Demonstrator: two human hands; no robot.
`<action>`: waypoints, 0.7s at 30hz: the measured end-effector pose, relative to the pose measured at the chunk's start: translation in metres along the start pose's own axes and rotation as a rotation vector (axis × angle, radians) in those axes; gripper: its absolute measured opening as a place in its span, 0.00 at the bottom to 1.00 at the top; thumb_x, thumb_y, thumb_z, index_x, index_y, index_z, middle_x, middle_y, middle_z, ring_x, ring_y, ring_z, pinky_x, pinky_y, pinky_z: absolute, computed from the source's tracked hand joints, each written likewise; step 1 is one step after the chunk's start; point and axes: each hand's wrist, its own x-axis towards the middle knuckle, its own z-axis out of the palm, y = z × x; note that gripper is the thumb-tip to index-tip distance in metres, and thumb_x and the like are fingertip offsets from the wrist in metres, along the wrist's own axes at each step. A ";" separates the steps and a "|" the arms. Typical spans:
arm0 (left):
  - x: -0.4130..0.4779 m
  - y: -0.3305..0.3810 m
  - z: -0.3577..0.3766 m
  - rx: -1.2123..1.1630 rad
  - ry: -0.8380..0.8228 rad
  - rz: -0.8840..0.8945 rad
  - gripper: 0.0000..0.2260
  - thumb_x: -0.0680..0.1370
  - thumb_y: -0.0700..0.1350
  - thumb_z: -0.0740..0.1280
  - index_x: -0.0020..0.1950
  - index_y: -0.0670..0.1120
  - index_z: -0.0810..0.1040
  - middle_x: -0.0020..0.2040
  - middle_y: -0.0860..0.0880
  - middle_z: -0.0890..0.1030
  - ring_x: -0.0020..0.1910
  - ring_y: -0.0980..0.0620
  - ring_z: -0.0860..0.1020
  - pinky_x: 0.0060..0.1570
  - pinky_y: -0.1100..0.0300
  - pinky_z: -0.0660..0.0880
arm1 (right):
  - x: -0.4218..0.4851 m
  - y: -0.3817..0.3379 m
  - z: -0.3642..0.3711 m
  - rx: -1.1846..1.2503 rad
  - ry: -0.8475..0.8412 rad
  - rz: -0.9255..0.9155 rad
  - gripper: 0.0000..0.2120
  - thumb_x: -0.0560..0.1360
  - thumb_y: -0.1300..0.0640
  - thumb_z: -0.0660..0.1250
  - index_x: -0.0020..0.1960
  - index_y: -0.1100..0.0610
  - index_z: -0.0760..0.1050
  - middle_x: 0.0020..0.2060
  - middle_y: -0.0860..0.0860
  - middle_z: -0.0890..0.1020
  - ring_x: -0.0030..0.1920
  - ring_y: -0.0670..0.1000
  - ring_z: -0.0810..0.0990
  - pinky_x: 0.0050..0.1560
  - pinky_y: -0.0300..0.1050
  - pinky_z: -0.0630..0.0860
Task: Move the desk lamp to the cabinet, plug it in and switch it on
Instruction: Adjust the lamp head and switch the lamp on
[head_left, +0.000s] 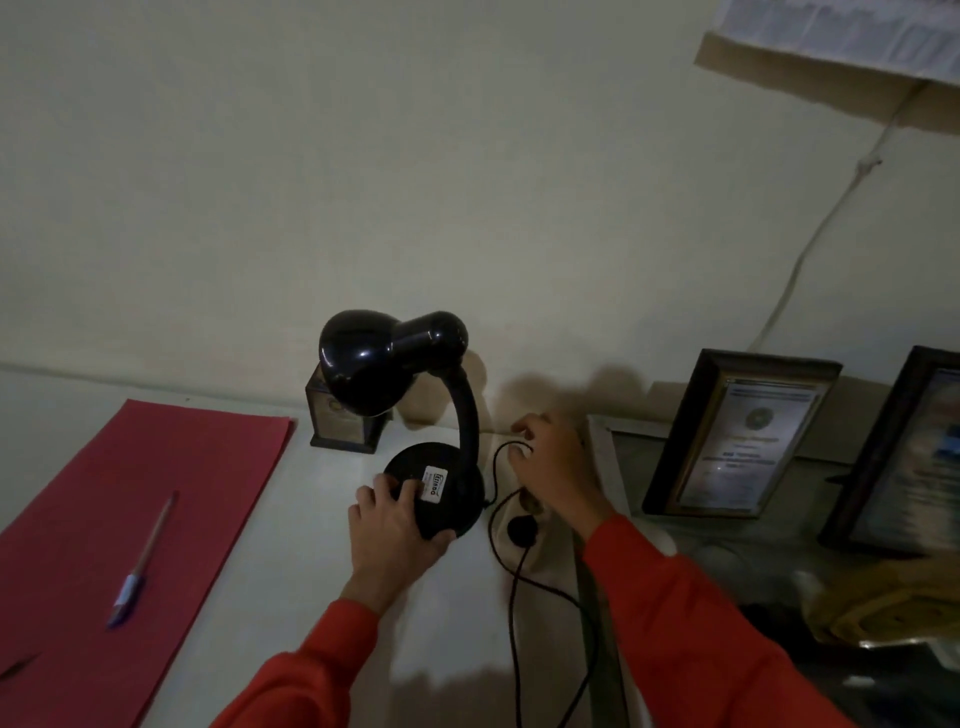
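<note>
A black desk lamp (400, 364) stands upright on a white surface (291, 519) against the wall, its shade unlit and turned left. My left hand (392, 530) grips the front edge of its round base. Its black cord (514, 571) loops right of the base and trails toward me. A black plug (521, 530) sits in a pale power strip (540, 540) beside the base. My right hand (553, 462) is behind the base, fingers curled around the cord near the wall; the hand is blurred.
A red folder (130, 509) with a pen (143, 561) on it lies at the left. A small dark plaque (343, 421) stands behind the lamp. Two framed certificates (737, 436) lean on the wall at the right, above a darker lower surface with clutter.
</note>
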 end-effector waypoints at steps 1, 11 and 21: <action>0.005 -0.006 0.000 -0.007 -0.024 0.018 0.37 0.60 0.66 0.70 0.64 0.48 0.70 0.59 0.43 0.72 0.54 0.42 0.70 0.51 0.50 0.72 | -0.001 0.000 0.000 -0.023 0.008 -0.061 0.12 0.71 0.55 0.68 0.54 0.55 0.76 0.52 0.54 0.77 0.53 0.54 0.75 0.51 0.50 0.76; 0.035 -0.033 0.011 -0.168 -0.166 0.075 0.51 0.58 0.71 0.70 0.74 0.54 0.55 0.78 0.49 0.54 0.72 0.42 0.56 0.70 0.44 0.56 | 0.010 -0.014 0.025 0.197 -0.270 -0.115 0.10 0.70 0.49 0.69 0.50 0.48 0.77 0.45 0.45 0.82 0.43 0.45 0.78 0.46 0.47 0.79; 0.041 0.001 0.019 -0.232 0.050 -0.144 0.48 0.59 0.73 0.67 0.72 0.51 0.61 0.75 0.45 0.61 0.70 0.41 0.60 0.68 0.44 0.60 | 0.043 -0.018 0.034 0.204 -0.216 -0.096 0.11 0.70 0.48 0.69 0.48 0.53 0.78 0.41 0.51 0.85 0.41 0.49 0.82 0.42 0.46 0.80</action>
